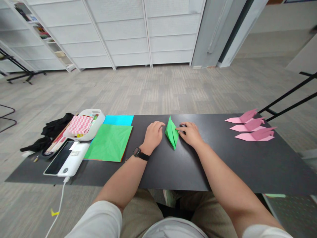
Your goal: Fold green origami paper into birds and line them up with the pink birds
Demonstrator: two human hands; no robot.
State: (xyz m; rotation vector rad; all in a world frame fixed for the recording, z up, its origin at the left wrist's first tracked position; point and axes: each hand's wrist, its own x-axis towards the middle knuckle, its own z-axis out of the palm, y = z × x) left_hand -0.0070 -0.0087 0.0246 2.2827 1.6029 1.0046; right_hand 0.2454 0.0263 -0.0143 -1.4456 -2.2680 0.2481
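A folded green paper piece (171, 133), narrow and pointed at both ends, lies on the black table (223, 158). My left hand (153, 135) rests beside its left edge, fingers curled with the fingertips touching the paper. My right hand (190, 133) lies on its right side, fingers pressed flat against the fold. A dark watch sits on my left wrist.
Green paper sheets (109, 142) lie stacked over a blue sheet (119, 119) at left. Further left are a white tray (85, 127) with patterned paper, a phone on a white power bank (65, 160) and black cloth. Three pink folded pieces (250, 127) lie at right.
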